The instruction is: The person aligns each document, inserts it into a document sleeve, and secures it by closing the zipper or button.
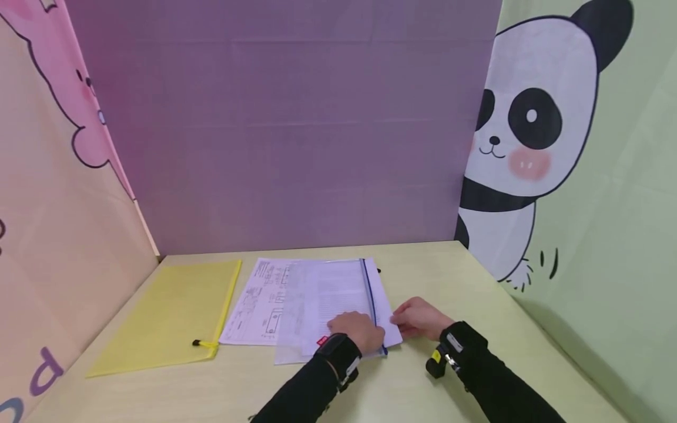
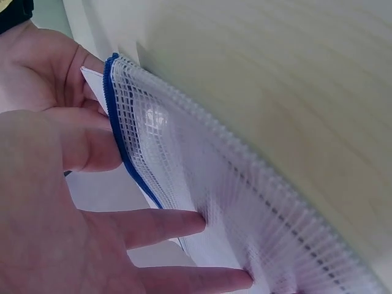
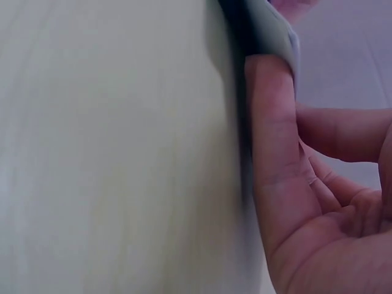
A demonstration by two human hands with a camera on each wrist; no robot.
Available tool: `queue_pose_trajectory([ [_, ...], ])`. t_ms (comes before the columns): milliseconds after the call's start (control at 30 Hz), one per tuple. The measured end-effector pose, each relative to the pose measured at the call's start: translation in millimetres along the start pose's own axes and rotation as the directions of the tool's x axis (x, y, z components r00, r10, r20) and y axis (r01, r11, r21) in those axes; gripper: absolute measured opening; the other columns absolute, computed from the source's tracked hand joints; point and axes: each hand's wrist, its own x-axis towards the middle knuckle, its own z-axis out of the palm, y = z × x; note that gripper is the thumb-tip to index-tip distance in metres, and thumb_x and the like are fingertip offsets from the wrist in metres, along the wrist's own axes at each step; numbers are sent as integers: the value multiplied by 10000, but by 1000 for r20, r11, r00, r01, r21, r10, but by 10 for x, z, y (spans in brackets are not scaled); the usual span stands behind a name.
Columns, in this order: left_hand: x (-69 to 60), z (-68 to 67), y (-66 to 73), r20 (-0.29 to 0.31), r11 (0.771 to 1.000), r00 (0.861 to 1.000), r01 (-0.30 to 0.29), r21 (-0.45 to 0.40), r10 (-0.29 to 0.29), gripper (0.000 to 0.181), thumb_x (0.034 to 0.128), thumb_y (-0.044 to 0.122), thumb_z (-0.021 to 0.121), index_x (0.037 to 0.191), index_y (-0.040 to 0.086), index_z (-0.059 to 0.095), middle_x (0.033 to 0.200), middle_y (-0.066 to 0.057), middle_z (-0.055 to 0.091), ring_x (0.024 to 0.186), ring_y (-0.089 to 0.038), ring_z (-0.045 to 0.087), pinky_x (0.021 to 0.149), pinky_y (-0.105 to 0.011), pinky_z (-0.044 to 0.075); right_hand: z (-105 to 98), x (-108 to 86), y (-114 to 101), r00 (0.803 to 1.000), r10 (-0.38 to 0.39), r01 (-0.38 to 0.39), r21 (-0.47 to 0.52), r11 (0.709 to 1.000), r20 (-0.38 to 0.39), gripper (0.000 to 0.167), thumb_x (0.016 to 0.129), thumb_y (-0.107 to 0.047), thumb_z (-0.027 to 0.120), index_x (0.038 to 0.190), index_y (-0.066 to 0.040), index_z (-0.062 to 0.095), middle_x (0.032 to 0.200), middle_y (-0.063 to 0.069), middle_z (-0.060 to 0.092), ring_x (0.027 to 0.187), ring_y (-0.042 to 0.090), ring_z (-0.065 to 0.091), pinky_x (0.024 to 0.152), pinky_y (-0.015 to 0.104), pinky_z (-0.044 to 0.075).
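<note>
A clear mesh zip pouch (image 1: 296, 317) with a dark blue zipper edge (image 2: 125, 144) lies in the middle of the table, with printed paper showing through it. My left hand (image 1: 359, 330) rests on its near right part. In the left wrist view two fairly straight fingers (image 2: 165, 226) touch the mesh, and the thumb reaches the zipper edge. My right hand (image 1: 420, 317) pinches the near right corner of white paper sheets (image 1: 388, 320), which stick out past the zipper edge. In the right wrist view the sheets (image 3: 275, 30) sit between thumb and forefinger.
A yellow zip pouch (image 1: 164, 317) with a black-tipped pull lies on the left of the table (image 1: 449, 388). Printed sheets with drawings (image 1: 251, 305) lie partly beneath the clear pouch. A purple panel (image 1: 296, 129) stands behind, and printed side panels flank the table.
</note>
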Motion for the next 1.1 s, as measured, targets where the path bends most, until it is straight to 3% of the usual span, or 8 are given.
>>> queue_pose_trajectory([
  [267,-30,-26,-4,-10,1000,1000,7,-5,-7,489,928,484,576,1011,32,741,995,-156,706,903,-328,638,801,-514,488,-39,-15,5,1000,-1,0,28,1000,28,165,934,-6,665,1043,113,628,835,133,687,667,170,665,649,314,592],
  [567,-45,-32,-8,0,1000,1000,2,-16,-2,482,934,483,578,999,33,737,988,-152,701,904,-325,632,821,-521,485,-6,-10,-1,1000,20,-20,26,999,4,144,928,18,660,1040,100,625,851,143,683,670,184,654,640,315,588],
  [1100,-44,-44,-14,23,1000,1000,-11,-26,12,524,955,513,559,1005,25,743,979,-147,693,906,-329,615,860,-535,483,160,-31,-152,1000,-20,20,-62,998,5,105,930,-1,664,1007,70,663,809,122,673,640,176,636,612,298,575],
])
